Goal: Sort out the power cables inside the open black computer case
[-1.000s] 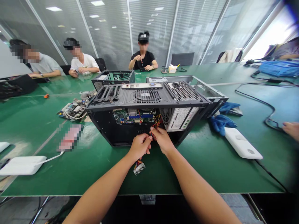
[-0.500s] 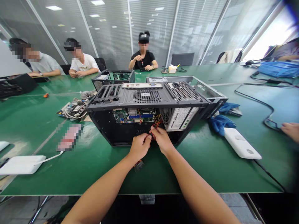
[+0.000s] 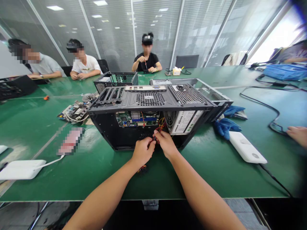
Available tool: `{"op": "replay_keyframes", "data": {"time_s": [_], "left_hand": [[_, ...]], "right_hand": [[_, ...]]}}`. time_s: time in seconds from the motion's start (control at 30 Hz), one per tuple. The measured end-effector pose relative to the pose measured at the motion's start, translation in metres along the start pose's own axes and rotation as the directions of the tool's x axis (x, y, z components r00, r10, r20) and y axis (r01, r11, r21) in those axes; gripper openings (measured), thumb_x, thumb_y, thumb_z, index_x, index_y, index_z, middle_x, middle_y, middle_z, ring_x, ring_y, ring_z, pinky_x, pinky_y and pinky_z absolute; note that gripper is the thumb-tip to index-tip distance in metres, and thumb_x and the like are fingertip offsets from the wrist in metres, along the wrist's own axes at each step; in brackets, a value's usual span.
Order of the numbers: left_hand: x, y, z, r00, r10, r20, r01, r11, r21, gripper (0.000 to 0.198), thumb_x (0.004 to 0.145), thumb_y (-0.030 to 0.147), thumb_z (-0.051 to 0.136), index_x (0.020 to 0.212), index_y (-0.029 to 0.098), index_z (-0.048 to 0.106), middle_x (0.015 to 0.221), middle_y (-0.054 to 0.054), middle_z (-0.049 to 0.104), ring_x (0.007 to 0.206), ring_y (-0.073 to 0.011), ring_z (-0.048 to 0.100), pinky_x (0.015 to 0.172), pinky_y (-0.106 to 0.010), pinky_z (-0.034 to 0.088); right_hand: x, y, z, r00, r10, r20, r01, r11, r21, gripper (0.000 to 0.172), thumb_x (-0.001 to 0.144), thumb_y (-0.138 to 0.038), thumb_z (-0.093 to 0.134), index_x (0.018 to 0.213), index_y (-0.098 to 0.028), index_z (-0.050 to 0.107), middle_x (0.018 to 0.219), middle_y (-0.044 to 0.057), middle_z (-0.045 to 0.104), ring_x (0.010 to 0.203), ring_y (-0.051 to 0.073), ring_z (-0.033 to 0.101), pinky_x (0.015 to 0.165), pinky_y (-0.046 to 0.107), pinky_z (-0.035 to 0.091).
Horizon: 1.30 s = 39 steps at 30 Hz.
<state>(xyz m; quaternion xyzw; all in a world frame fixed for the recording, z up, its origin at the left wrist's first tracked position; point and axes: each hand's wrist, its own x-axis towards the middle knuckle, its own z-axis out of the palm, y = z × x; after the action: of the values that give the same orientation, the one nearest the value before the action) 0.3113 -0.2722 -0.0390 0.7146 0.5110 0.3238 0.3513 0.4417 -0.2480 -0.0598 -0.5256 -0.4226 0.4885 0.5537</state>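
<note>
A black computer case (image 3: 103,127) lies on the green table with its open side facing me. Inside it are a motherboard (image 3: 127,118) and, on the right, a labelled power supply (image 3: 188,122). Coloured power cables (image 3: 162,124) run down from beside the power supply into my fingers. My left hand (image 3: 144,150) is closed, pinching the cables at the case's lower front edge. Right against it, my right hand (image 3: 166,143) grips the same bundle, thumb and finger together. Below my left hand a loose cable end (image 3: 142,169) hangs, partly hidden by my wrist.
Behind stand another open case (image 3: 117,77) and a case with a clear panel (image 3: 211,91). Circuit boards (image 3: 74,111) lie left, near a white power bank (image 3: 22,169). On the right are blue gloves (image 3: 225,127), a white device (image 3: 247,147) and another person's hand (image 3: 297,134). Several people sit around.
Both hands stay at nearly the same place on the cables. The hanging cable end below my left hand has turned, its black connector face now less visible.
</note>
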Motion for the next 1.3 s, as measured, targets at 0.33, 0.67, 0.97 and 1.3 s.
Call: {"op": "replay_keyframes", "data": {"time_s": [0.33,0.67,0.97,1.3], "left_hand": [[0.0024,-0.0037,0.0027,0.993,-0.07,0.092,0.087,0.976,-0.202,0.027,0.091,0.035,0.043,0.077,0.017,0.057,0.054,0.003,0.058,0.035,-0.0088,0.055,0.038,-0.017,0.037],[0.0013,-0.0017,0.0009,0.999,0.022,-0.036,-0.019,0.998,0.064,0.025,0.089,0.032,0.047,0.071,0.018,0.057,0.054,0.001,0.059,0.043,-0.0102,0.057,0.044,-0.018,0.037],[0.0022,-0.0031,0.0017,0.998,-0.047,0.031,0.05,0.994,-0.102,0.028,0.09,0.035,0.045,0.074,0.016,0.059,0.052,0.003,0.057,0.037,-0.0093,0.055,0.04,-0.017,0.037],[0.003,-0.0034,0.0023,0.995,0.065,-0.08,-0.054,0.99,0.128,0.023,0.088,0.029,0.047,0.073,0.017,0.06,0.055,0.001,0.06,0.048,-0.0113,0.058,0.05,-0.02,0.039]], "right_hand": [[-0.0023,-0.0053,0.0004,1.0,0.003,0.006,-0.003,1.0,-0.006,0.046,0.069,-0.065,0.065,0.066,-0.019,0.061,0.055,-0.002,0.05,0.055,0.014,0.043,0.056,0.029,0.033],[-0.0001,-0.0018,0.0008,1.0,0.012,-0.006,-0.012,1.0,-0.001,0.043,0.069,-0.061,0.066,0.067,-0.018,0.063,0.059,-0.002,0.054,0.057,0.013,0.044,0.057,0.028,0.034],[-0.0007,-0.0027,0.0004,1.0,0.016,0.01,-0.016,1.0,-0.001,0.043,0.07,-0.061,0.065,0.068,-0.018,0.061,0.056,-0.003,0.049,0.056,0.013,0.043,0.056,0.028,0.031],[-0.0005,-0.003,0.0003,1.0,0.012,0.004,-0.012,1.0,-0.016,0.044,0.069,-0.062,0.065,0.068,-0.019,0.062,0.057,-0.003,0.05,0.057,0.013,0.042,0.057,0.029,0.031]]}}
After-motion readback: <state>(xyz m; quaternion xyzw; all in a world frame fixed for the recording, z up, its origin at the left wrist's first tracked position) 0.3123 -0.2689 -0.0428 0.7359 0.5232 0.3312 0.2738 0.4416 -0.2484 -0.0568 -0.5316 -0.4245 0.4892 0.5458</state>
